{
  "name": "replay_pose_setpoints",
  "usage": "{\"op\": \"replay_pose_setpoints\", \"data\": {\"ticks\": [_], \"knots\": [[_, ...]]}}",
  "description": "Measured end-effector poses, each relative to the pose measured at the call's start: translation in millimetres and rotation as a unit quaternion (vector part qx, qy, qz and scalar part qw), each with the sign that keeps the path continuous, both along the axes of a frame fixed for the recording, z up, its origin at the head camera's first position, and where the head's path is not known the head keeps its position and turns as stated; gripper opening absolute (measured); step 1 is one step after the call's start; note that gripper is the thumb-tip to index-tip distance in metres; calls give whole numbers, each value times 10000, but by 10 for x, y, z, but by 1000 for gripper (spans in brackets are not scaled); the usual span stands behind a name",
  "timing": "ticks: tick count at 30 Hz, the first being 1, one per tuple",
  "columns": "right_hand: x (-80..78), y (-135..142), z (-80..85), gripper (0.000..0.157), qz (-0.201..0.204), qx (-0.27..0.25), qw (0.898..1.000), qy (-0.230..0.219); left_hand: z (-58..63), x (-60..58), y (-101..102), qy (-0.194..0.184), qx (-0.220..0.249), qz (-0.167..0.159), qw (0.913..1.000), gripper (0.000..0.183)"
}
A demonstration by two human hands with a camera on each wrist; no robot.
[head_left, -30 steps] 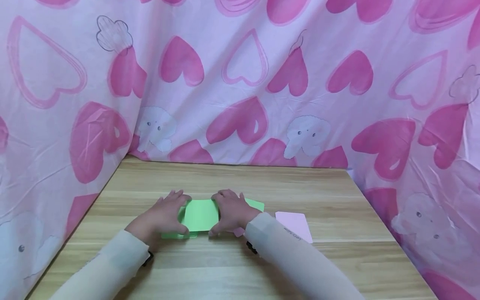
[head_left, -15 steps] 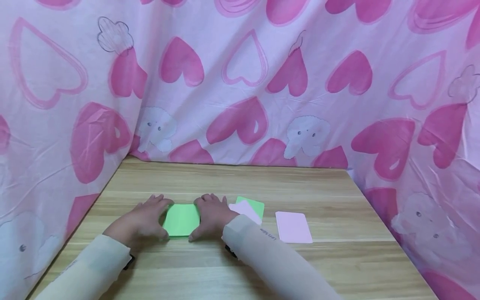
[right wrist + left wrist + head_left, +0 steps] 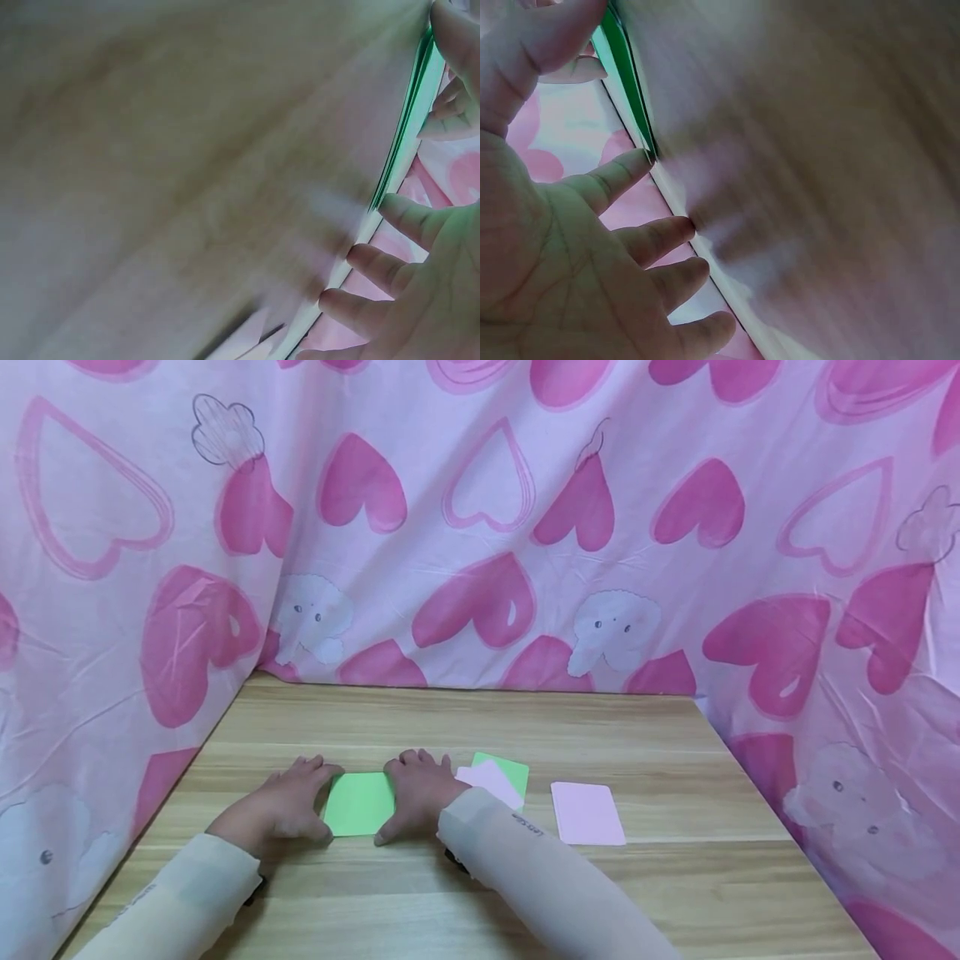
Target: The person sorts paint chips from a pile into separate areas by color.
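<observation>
A small stack of green cards with rounded corners lies flat on the wooden table, left of the middle. My left hand holds its left side, thumb at the near corner and index finger at the far corner. On the opposite side, my right hand spans the stack the same way. Edge-on in the right wrist view, the green cards show as thin layers between thumb and index fingertip. The left wrist view has the green cards edge-on too, with the other fingertips resting on the tabletop.
Right of my right hand, a pale pink card overlaps a green card, partly hidden by that hand and sleeve. Farther right lie pale pink cards, seemingly stacked. A pink heart-patterned curtain surrounds the wooden table.
Both hands moved left with a green card and brought it down onto the green one lying there. The pink and green cards behind the right hand came into view. The hands then shifted only slightly.
</observation>
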State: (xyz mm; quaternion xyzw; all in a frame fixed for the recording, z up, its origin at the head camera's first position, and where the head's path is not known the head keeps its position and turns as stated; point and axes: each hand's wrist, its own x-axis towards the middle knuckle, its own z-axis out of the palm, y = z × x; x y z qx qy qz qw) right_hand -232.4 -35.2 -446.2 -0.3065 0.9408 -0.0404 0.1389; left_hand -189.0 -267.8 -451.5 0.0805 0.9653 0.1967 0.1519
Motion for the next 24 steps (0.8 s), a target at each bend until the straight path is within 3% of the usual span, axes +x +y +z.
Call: {"op": "replay_pose_setpoints", "data": {"ticks": [6,13,19,24], "knots": [[-47,127,14,106,-96,-254,9996,-111,25,6,19,-88,80,21,9999,107],[-195,578,167,112,-435,-650,9962,-381,83,-5,166,157,230,-128,9995,106],[-352,1088,248,106,-678,-925,9922,-480,140,-130,473,332,384,-352,9981,102],[-445,1494,190,100,-873,-786,9921,-452,172,-252,837,413,256,-506,9975,98]]}}
